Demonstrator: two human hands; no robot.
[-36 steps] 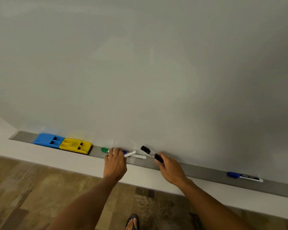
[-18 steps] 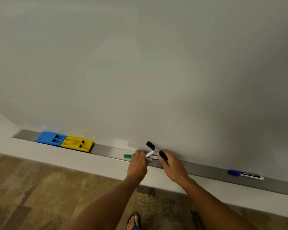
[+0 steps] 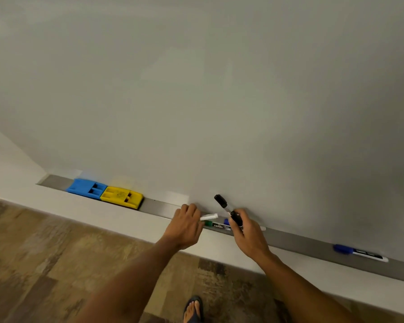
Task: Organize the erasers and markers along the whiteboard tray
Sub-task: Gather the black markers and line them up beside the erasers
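Over a patchy brown floor (image 3: 44,264), my left hand (image 3: 184,229) is closed around a white marker (image 3: 209,217) and my right hand (image 3: 248,234) grips black markers (image 3: 221,201) that stick up against the whiteboard (image 3: 196,89). Between my hands, a green marker (image 3: 216,225) lies in the tray (image 3: 301,244). A blue marker (image 3: 359,252) lies toward the tray's right end, and the blue eraser (image 3: 86,188) and yellow eraser (image 3: 121,197) touch near its left end.

A blank grey-white whiteboard (image 3: 219,94) filled most of the view under dim, even light. Below it ran a pale ledge (image 3: 117,220), and beneath that lay mottled brown patterned flooring (image 3: 44,264).
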